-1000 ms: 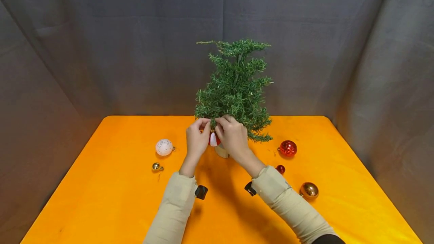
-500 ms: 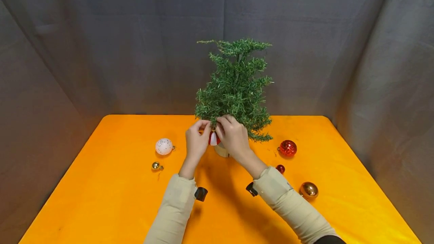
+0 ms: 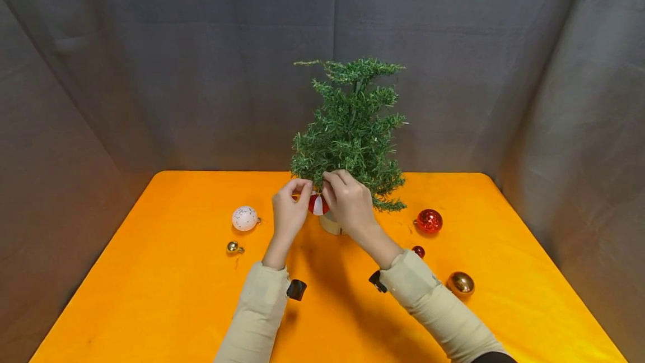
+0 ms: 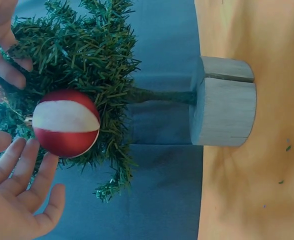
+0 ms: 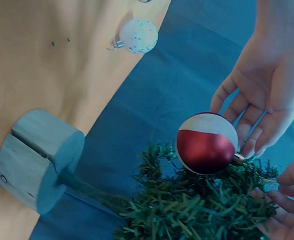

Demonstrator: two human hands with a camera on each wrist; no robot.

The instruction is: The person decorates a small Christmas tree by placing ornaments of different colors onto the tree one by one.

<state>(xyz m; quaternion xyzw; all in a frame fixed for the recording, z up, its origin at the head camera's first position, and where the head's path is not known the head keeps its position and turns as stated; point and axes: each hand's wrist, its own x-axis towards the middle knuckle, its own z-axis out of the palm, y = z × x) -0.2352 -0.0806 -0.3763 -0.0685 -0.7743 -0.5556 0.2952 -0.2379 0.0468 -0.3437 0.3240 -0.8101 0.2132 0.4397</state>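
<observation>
A red and white Christmas ball (image 3: 318,204) hangs at the front of a small artificial Christmas tree (image 3: 353,133), below the lower branches. In the left wrist view the ball (image 4: 67,123) has a gold cap and a thin gold string at its upper end. My left hand (image 3: 289,209) is beside it on the left, its fingers (image 4: 24,167) fairly straight and close to the ball. On the right, my right hand (image 3: 349,200) has its fingertips at the branch above the ball. The right wrist view shows its fingers (image 5: 282,205) bent among the needles; whether they pinch the string is unclear.
The tree stands on a wooden base (image 4: 227,102) on the orange tabletop (image 3: 166,296). At left lie a speckled white ball (image 3: 244,218) and a small gold ball (image 3: 233,247). At right are a glittery red ball (image 3: 429,221), a small red ball (image 3: 418,251) and a gold ball (image 3: 461,284).
Both hands have parted slightly, the left hand drawing a little to the left. More of the red and white ball shows between them. The other balls lie as before.
</observation>
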